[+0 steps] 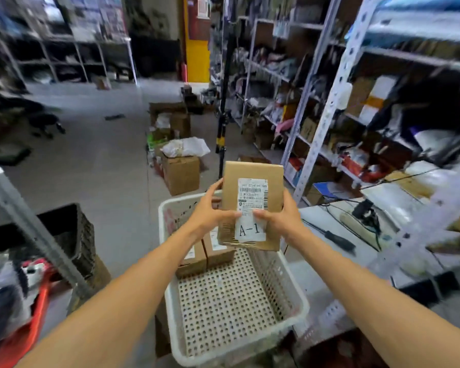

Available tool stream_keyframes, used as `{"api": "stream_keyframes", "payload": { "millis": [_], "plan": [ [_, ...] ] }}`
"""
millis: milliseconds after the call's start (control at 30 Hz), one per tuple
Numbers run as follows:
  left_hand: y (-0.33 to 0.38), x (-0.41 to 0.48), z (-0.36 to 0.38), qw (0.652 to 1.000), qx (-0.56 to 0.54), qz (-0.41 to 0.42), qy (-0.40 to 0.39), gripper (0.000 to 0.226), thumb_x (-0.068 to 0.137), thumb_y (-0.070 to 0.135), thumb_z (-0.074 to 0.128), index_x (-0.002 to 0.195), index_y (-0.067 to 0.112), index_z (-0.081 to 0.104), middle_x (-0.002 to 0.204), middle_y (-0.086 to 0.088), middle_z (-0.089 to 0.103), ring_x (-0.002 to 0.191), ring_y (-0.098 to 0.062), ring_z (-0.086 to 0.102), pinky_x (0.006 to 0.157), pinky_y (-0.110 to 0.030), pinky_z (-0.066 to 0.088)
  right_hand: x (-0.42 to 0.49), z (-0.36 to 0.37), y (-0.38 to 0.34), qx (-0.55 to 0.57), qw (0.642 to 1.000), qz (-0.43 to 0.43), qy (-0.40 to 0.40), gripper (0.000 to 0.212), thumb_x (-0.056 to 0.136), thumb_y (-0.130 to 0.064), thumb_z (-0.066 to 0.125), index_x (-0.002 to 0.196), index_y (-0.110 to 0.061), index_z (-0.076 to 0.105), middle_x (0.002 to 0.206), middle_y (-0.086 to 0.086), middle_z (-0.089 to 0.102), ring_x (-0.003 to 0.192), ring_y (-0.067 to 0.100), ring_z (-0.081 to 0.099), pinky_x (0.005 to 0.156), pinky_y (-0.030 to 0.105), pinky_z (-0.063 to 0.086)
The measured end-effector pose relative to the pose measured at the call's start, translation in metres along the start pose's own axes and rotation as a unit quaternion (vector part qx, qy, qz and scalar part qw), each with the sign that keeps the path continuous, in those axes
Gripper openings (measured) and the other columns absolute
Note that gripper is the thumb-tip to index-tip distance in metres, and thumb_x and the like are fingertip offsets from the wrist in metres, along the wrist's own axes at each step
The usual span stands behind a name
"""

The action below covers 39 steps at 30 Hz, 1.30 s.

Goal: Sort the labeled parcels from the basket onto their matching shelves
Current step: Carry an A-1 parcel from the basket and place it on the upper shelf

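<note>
Cardboard, 1 flat brown parcel (pixel 260 170) stands upright between 2 bare hands, its front face turned toward the camera. The left hand (pixel 210 211) grips its left edge, thumb lying across the front and fingers wrapped behind. The right hand (pixel 279 219) grips the right edge the same way, its thumb pressing on the white label (pixel 251 193). The 2 thumb tips nearly meet on the label, just above the handwritten mark "A-1" (pixel 250 229). Printed barcode lines fill the label's upper part; they are too small to read.

This parcel hangs in the air over the far end of 1 white perforated plastic basket (pixel 223 301), clear of its floor. Inside the basket, at the far left corner, 2 more cardboard parcels (pixel 194 260) sit side by side, touching, each with a white label on top; the held parcel and the left forearm cover part of them, so any behind cannot be counted.

To the right, metal shelves (pixel 332 102) packed with goods run away from the camera, blurred. Beside the basket on the right is a pale tabletop (pixel 319 221) with cables and 1 black-handled tool (pixel 339 241). Beyond the basket, on the grey floor, stands 1 closed cardboard box (pixel 181 176) among other cartons.
</note>
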<state>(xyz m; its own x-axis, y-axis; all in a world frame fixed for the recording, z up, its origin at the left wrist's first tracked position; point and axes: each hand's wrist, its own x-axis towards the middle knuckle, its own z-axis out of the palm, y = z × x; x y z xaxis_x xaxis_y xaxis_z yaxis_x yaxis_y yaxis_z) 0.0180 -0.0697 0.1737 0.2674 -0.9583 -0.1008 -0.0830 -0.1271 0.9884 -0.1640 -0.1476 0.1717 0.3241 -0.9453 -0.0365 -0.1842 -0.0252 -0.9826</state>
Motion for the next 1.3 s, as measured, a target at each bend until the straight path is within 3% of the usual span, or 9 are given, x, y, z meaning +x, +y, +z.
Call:
{"api": "stream_keyframes", "payload": {
  "millis": [133,300,467,633,767,933,1033,1133,1300],
  "plan": [
    [0.022,-0.036,0.010,0.999,-0.036,0.033,0.002,0.092,0.069,0.010,0.083,0.133,0.045,0.027,0.133,-0.012,0.051,0.118,-0.028,0.055,0.095,-0.052,0.049,-0.034,-0.008,-0.022,-0.009,0.999,-0.052,0.002,0.089,0.073,-0.004,0.080,0.145,-0.016,0.030,0.131,0.005,0.057,0.118,0.021,0.056,0.102,0.045,0.046],
    [0.032,-0.090,0.029,0.999,0.012,0.049,0.001,0.108,0.066,0.021,0.087,0.144,0.046,0.017,0.135,-0.007,0.049,0.122,-0.022,0.050,0.098,-0.049,0.048,-0.089,-0.035,-0.027,-0.013,0.997,-0.058,-0.042,0.099,0.071,-0.009,0.083,0.148,-0.021,0.023,0.138,0.006,0.052,0.126,0.025,0.051,0.103,0.053,0.043],
    [0.028,-0.156,0.055,0.998,0.053,0.046,0.009,0.110,0.063,0.023,0.088,0.144,0.047,0.017,0.139,-0.005,0.049,0.126,-0.022,0.048,0.100,-0.045,0.047,-0.163,-0.064,-0.024,-0.029,0.992,-0.086,-0.083,0.103,0.064,-0.006,0.086,0.139,-0.040,0.023,0.132,0.001,0.053,0.122,0.020,0.053,0.100,0.049,0.047],
    [0.022,-0.212,0.089,0.996,0.071,0.050,-0.014,0.112,0.064,0.027,0.087,0.148,0.042,0.015,0.139,-0.001,0.049,0.125,-0.019,0.048,0.099,-0.041,0.046,-0.234,-0.095,-0.011,-0.057,0.992,-0.081,-0.074,0.116,0.063,-0.008,0.088,0.149,-0.031,0.014,0.131,0.002,0.054,0.122,0.022,0.053,0.098,0.041,0.049],
    [0.026,-0.232,0.142,0.993,0.074,0.053,-0.074,0.110,0.064,0.026,0.087,0.148,0.040,0.017,0.132,-0.001,0.053,0.120,-0.018,0.051,0.100,-0.042,0.045,-0.282,-0.145,-0.001,-0.079,0.995,-0.069,0.006,0.115,0.063,-0.010,0.087,0.150,-0.029,0.014,0.133,0.001,0.054,0.123,0.019,0.051,0.106,0.046,0.042],
    [0.055,-0.242,0.247,0.975,0.048,0.096,-0.194,0.090,0.071,0.012,0.082,0.137,0.041,0.027,0.120,0.005,0.054,0.101,-0.005,0.054,0.066,-0.015,0.052,-0.340,-0.241,0.003,-0.100,0.987,-0.036,0.119,0.112,0.066,-0.009,0.085,0.150,-0.030,0.014,0.126,-0.010,0.055,0.115,0.006,0.051,0.107,0.041,0.040],
    [0.078,-0.248,0.323,0.958,0.035,0.103,-0.265,0.094,0.070,0.008,0.082,0.141,0.039,0.028,0.114,0.004,0.060,0.096,-0.007,0.060,0.067,-0.031,0.057,-0.382,-0.304,0.001,-0.103,0.973,-0.029,0.207,0.113,0.066,-0.006,0.084,0.150,-0.034,0.013,0.128,-0.007,0.056,0.122,0.014,0.052,0.106,0.046,0.042],
    [0.101,-0.262,0.402,0.928,0.011,0.127,-0.350,0.096,0.069,0.001,0.081,0.143,0.035,0.029,0.107,0.005,0.063,0.082,-0.002,0.066,0.060,-0.023,0.057,-0.433,-0.362,0.000,-0.107,0.948,-0.030,0.299,0.109,0.068,0.002,0.080,0.149,-0.031,0.015,0.121,-0.005,0.060,0.114,0.012,0.059,0.100,0.045,0.048],
    [0.134,-0.294,0.508,0.866,0.009,0.152,-0.476,0.100,0.072,0.004,0.079,0.146,0.041,0.024,0.118,-0.009,0.061,0.106,-0.025,0.061,0.079,-0.040,0.055,-0.511,-0.424,-0.015,-0.116,0.897,0.007,0.426,0.115,0.071,0.003,0.078,0.151,-0.033,0.005,0.127,0.002,0.059,0.120,0.020,0.056,0.100,0.053,0.046]
  ]
}}
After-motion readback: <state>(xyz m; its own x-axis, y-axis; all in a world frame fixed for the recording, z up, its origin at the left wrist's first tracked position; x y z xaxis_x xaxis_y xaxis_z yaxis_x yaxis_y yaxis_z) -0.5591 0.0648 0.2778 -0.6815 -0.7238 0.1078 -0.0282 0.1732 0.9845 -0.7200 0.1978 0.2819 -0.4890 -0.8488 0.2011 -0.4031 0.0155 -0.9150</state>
